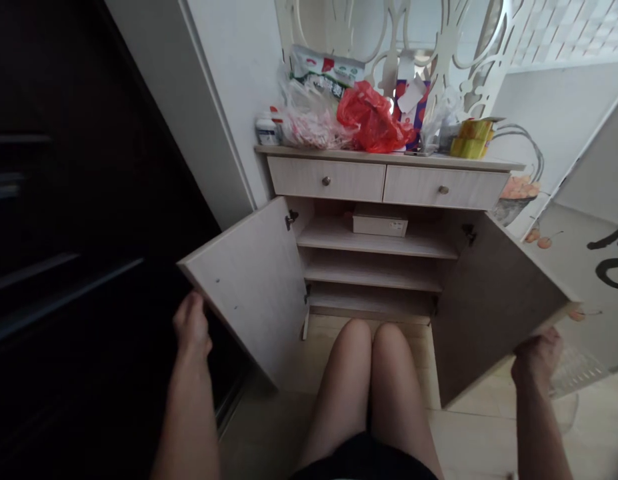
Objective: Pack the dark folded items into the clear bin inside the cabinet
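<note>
We had our left hand (193,327) and right hand (537,357) gripping the edges of the left door (253,287) and right door (499,313), frame mid-left and lower right, probably holding both open, and tbh the upper-middle bag's (329,65) print was too blurry to read.

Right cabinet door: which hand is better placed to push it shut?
Probably the right hand: it is at the outer edge of the right door; the left hand is at the left door.
</note>
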Action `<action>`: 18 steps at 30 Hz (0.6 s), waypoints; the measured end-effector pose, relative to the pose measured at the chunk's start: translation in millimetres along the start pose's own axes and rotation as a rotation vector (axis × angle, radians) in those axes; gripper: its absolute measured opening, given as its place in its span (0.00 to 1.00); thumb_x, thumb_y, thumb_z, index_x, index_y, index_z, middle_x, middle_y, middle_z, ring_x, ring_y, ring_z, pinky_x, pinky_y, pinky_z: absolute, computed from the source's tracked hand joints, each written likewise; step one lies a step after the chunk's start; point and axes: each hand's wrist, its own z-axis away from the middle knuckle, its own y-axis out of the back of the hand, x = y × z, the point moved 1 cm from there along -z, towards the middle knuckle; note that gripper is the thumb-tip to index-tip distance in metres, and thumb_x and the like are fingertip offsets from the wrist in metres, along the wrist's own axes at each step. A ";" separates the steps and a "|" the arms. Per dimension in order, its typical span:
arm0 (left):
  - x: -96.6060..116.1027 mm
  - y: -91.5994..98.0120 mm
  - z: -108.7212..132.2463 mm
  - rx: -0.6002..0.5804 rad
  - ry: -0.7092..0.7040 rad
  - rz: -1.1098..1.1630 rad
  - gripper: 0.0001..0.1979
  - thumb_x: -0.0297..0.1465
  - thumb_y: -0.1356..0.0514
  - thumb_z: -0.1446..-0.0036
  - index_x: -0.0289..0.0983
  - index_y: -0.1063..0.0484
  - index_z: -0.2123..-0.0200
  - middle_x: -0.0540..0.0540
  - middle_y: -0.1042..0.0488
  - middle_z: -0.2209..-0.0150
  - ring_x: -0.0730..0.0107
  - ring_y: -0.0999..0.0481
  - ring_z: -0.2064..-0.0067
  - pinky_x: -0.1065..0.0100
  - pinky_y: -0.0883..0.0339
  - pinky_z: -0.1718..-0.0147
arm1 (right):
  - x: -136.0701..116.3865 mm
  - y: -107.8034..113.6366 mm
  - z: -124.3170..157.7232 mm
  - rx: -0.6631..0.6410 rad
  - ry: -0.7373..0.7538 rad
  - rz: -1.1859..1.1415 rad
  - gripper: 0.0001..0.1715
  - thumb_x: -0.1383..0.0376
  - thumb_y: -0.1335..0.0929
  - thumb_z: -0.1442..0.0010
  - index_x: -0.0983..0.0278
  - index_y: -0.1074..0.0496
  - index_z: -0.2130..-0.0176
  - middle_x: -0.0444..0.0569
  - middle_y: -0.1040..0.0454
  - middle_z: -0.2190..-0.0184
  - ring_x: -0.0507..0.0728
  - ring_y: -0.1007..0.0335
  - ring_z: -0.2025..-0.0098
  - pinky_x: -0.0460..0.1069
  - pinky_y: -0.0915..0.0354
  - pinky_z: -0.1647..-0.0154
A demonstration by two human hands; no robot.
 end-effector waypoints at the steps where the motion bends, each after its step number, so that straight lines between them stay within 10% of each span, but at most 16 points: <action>1: -2.0 -0.8 9.5 -0.052 -0.041 -0.006 0.14 0.41 0.37 0.46 0.38 0.25 0.60 0.49 0.18 0.59 0.59 0.22 0.50 0.50 0.32 0.42 | -1.9 -10.2 10.7 0.042 0.003 -0.019 0.33 0.36 0.42 0.38 0.61 0.35 0.56 0.45 0.33 0.70 0.56 0.34 0.70 0.52 0.36 0.71; 7: -7.1 -52.7 78.4 -0.415 -0.321 -0.072 0.22 0.50 0.35 0.53 0.36 0.22 0.65 0.40 0.18 0.62 0.56 0.19 0.59 0.57 0.25 0.55 | -34.1 -81.5 54.0 -0.293 0.154 0.019 0.29 0.40 0.31 0.44 0.63 0.30 0.61 0.51 0.25 0.66 0.58 0.26 0.63 0.54 0.32 0.58; 18: 16.2 -244.6 182.3 -0.754 -0.437 -0.121 0.05 0.31 0.37 0.40 0.36 0.23 0.66 0.43 0.20 0.66 0.65 0.21 0.65 0.67 0.30 0.61 | -72.5 -263.6 71.1 -0.534 0.192 0.084 0.27 0.40 0.38 0.40 0.61 0.34 0.68 0.51 0.24 0.69 0.57 0.28 0.70 0.50 0.36 0.67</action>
